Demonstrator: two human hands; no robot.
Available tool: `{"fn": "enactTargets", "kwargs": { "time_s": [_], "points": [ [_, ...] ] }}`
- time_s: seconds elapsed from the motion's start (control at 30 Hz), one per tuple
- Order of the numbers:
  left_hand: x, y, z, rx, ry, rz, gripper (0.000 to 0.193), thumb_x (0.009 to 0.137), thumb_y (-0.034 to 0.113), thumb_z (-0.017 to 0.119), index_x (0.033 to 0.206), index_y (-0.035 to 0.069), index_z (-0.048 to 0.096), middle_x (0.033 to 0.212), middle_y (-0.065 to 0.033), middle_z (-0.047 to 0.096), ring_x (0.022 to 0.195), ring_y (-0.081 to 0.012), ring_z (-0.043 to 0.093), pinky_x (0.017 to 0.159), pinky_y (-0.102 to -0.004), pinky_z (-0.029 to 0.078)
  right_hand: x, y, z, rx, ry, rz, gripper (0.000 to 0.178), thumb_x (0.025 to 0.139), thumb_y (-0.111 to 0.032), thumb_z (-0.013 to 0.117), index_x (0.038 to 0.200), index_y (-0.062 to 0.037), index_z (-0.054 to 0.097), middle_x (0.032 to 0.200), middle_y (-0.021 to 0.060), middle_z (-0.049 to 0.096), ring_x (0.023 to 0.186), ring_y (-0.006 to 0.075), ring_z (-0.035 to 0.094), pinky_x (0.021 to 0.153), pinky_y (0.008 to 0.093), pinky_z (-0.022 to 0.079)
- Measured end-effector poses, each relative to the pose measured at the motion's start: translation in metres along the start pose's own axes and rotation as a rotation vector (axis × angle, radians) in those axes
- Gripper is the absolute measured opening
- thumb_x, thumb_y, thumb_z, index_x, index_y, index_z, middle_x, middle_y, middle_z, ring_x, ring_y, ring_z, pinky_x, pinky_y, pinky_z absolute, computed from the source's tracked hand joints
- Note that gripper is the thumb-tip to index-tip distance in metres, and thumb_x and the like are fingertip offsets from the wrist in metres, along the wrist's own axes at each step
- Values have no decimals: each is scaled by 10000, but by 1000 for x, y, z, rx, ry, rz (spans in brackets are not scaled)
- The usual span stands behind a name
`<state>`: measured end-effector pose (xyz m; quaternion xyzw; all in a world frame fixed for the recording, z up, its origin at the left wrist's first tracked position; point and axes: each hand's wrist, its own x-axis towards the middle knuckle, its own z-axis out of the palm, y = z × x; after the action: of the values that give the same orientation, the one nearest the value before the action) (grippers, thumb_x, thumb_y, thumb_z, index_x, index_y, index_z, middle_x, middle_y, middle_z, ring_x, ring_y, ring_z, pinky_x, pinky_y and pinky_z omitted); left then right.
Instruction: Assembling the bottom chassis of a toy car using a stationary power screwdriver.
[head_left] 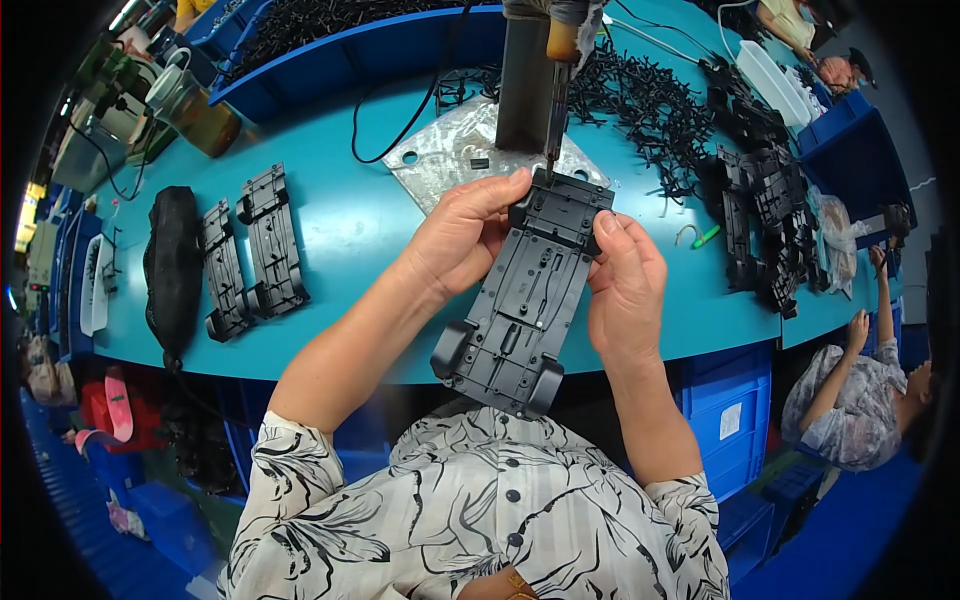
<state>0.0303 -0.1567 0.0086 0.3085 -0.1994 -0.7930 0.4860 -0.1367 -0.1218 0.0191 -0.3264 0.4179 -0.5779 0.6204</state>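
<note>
Both hands hold a black plastic toy-car chassis (522,290) by its far end, tilted toward me. My left hand (465,228) grips its left edge, thumb on top near the far corner. On the right edge, my right hand (628,280) is closed with its thumb pressing the top. The slim metal tip of a mounted soldering-iron-like tool (557,110) comes down at the chassis's far left corner; whether it touches cannot be made out. Beneath lies a silver metal base plate (440,150) with a grey upright post (523,90).
Two more chassis (272,240) and a long black wrapped bundle (174,270) lie at left. Small black parts (650,110) pile up at far right, near stacked chassis (765,200) and a green-handled tool (706,237). A blue bin (370,65) stands behind. Another person (850,400) sits at right.
</note>
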Motion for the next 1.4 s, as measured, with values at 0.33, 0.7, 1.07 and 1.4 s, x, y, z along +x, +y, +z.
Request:
{"fn": "enactTargets", "kwargs": {
  "time_s": [0.33, 0.7, 1.07, 1.4],
  "points": [
    [2, 1, -1, -34, 4, -34, 240, 913, 241, 604, 994, 15, 612, 924, -59, 656, 814, -120, 637, 744, -272, 546, 3, -1, -1, -59, -7, 0, 209, 920, -229, 576, 958, -24, 563, 906, 29, 609, 764, 76, 564, 667, 229, 475],
    [-3, 4, -6, 35, 35, 29, 258, 913, 246, 586, 1006, 6, 600, 931, -89, 654, 817, -157, 653, 737, -305, 567, 8, 19, -6, 60, -45, 29, 226, 953, -225, 540, 1031, -13, 551, 956, 49, 626, 811, 115, 589, 712, 252, 485],
    [-9, 9, -17, -2, 112, 67, 235, 899, 227, 593, 968, 4, 620, 889, -93, 660, 762, -147, 655, 697, -294, 562, 11, 26, 13, 101, -36, 73, 180, 925, -235, 605, 958, -58, 591, 803, -53, 551, 673, 29, 462, 599, 174, 381],
    [-9, 9, -17, -27, 150, 67, 207, 888, 226, 615, 924, 24, 636, 840, -49, 651, 726, -103, 614, 662, -248, 530, 10, 22, 15, 11, -39, 38, 199, 932, -246, 595, 943, -47, 591, 775, -51, 530, 657, 38, 446, 601, 179, 373]
  ]
}}
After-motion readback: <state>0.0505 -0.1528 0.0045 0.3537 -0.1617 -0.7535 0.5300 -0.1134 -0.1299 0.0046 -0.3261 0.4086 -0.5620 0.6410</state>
